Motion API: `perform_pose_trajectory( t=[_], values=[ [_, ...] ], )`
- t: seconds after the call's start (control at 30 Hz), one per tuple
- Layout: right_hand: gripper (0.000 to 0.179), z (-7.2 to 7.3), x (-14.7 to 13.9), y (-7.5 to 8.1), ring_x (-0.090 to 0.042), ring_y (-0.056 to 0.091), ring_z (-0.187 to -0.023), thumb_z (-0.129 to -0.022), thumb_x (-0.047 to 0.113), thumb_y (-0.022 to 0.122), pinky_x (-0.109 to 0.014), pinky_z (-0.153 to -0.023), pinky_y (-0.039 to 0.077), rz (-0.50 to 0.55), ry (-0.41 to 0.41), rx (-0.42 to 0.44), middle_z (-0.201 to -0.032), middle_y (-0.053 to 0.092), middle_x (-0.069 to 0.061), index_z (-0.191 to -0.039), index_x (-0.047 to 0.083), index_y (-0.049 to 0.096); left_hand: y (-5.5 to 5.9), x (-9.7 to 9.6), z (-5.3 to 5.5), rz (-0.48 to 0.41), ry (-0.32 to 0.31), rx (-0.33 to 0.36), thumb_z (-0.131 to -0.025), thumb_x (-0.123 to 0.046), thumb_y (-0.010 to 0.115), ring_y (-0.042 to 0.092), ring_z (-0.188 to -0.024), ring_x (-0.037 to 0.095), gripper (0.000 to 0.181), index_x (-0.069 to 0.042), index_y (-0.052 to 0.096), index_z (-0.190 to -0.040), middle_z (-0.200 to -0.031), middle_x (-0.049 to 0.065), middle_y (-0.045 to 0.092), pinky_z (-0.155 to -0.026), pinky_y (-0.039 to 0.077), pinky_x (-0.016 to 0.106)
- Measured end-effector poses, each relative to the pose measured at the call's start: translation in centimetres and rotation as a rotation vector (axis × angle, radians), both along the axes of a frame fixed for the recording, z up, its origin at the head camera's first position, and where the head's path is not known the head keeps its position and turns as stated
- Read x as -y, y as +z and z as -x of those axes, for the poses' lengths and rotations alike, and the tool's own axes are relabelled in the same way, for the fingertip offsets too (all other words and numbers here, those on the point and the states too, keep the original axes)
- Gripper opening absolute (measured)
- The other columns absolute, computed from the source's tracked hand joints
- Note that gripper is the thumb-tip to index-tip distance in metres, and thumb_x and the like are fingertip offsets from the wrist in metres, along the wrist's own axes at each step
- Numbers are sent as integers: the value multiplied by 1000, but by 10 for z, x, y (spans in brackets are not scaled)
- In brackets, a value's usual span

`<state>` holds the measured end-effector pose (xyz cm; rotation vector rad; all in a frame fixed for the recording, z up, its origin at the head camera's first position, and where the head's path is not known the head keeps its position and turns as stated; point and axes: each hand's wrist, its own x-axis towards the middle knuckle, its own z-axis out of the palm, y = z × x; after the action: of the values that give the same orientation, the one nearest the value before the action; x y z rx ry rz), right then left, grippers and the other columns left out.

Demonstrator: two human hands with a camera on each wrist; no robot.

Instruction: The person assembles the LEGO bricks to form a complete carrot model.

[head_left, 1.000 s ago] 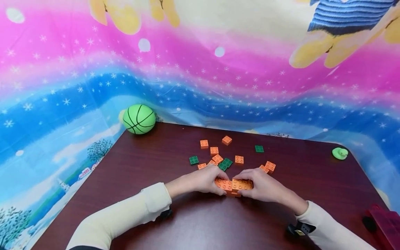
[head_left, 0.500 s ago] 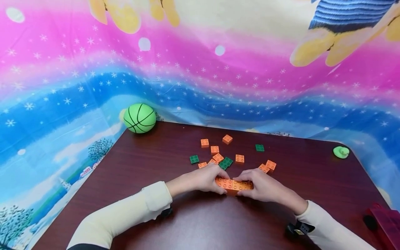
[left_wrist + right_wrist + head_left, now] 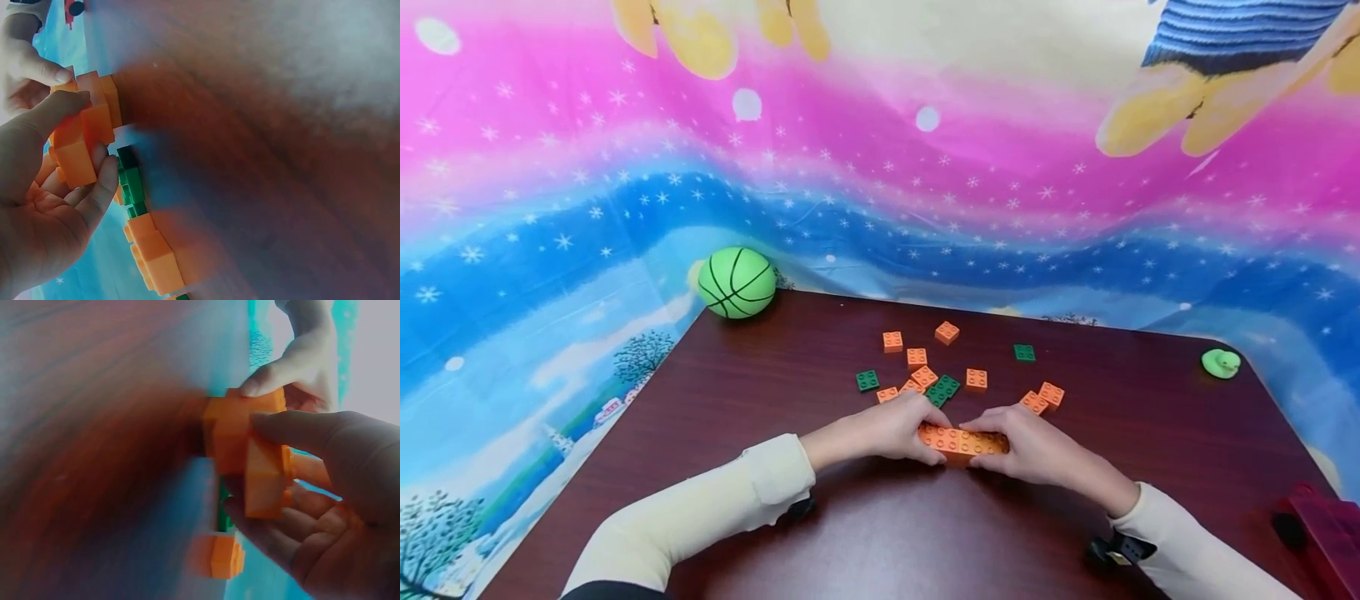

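Near the middle of the table, a stepped block of joined orange toy building bricks (image 3: 961, 446) lies between both hands. My left hand (image 3: 898, 427) grips its left end, thumb on the near side and fingers on the far side. The right hand (image 3: 1033, 443) holds the opposite end the same way. Two studded bricks meet end to end on top, their upper faces level. From the left wrist view, the upper brick (image 3: 75, 159) overhangs the layers below it. The right wrist view shows a similar overhanging end (image 3: 264, 490) under the right thumb.
Beyond the hands lie several loose orange bricks (image 3: 976, 380) and green bricks (image 3: 943, 390), (image 3: 867, 380), (image 3: 1024, 352). A green ball (image 3: 737, 283) sits at the back left corner, a green toy duck (image 3: 1221, 363) at the back right. A translucent red object (image 3: 1326, 533) stands at the right edge.
The right top brick has lowered and lined up with the left one, closing the visible step between them. Both hands keep their hold and have hardly moved.
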<state>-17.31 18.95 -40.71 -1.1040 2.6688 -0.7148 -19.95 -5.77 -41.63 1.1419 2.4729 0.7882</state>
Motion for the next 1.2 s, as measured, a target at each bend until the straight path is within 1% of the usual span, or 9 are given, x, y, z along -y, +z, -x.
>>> perform_pose_trajectory(
  t=[0.13,0.33,0.43,0.57,0.63,0.77,0.93,1.1,1.2],
  values=[
    [39,-2,-2,-5,-2,68,-92,-92,22,78,-21,-72,54,50,23,-10,-120,75,3,-130,21,70,0,1,-1,13,2,-20,-88,-28,82,59,-74,-1,33,-17,78,-118,-96,-10,76,-65,47,14],
    [29,-3,-3,-6,-10,73,-96,-92,15,77,-24,-76,60,74,120,-126,-113,77,-1,-121,18,78,5,12,7,-4,22,-84,-91,-48,76,63,-75,-2,55,-11,72,-130,-111,-3,79,-70,51,15],
    [25,-2,-3,-6,-12,74,-96,-91,12,78,-24,-76,60,88,138,-149,-109,78,-1,-116,16,79,13,24,19,-6,101,-122,-98,-44,68,70,-81,7,48,-13,70,-133,-116,-1,78,-78,57,24],
    [22,-1,-2,-6,-8,71,-91,-90,10,79,-22,-72,58,98,123,-133,-104,77,2,-111,18,79,21,44,33,114,243,-187,-100,-28,67,69,-113,17,35,-18,71,-133,-126,0,74,-99,55,39],
    [22,-1,-1,-6,-6,70,-90,-90,11,79,-22,-71,56,90,109,-101,-103,76,3,-111,18,79,20,51,35,186,278,-207,-97,-27,70,64,-125,20,35,-19,72,-131,-130,0,72,-105,52,42],
    [22,0,0,-7,-7,70,-92,-91,13,78,-22,-73,57,71,94,-66,-105,76,3,-112,19,79,10,56,34,257,297,-271,-89,-38,79,66,-113,21,40,-20,76,-125,-119,-3,76,-97,54,43],
    [22,2,4,-8,-7,70,-92,-91,12,78,-22,-73,56,72,90,-60,-106,77,3,-112,18,79,-1,52,29,279,286,-337,-82,-44,84,65,-101,21,43,-19,79,-117,-110,-3,78,-90,52,43],
    [21,5,6,-7,-7,70,-93,-91,13,79,-24,-75,57,67,80,-63,-105,77,3,-111,18,79,-4,47,29,249,283,-304,-86,-29,83,60,-96,19,34,-12,79,-115,-109,2,78,-87,53,38],
    [21,5,7,-7,-8,70,-94,-90,13,79,-25,-77,58,60,71,-64,-104,77,4,-110,19,79,-1,49,31,196,284,-267,-86,-24,82,60,-98,19,32,-9,78,-114,-109,4,76,-89,53,37]
  ],
)
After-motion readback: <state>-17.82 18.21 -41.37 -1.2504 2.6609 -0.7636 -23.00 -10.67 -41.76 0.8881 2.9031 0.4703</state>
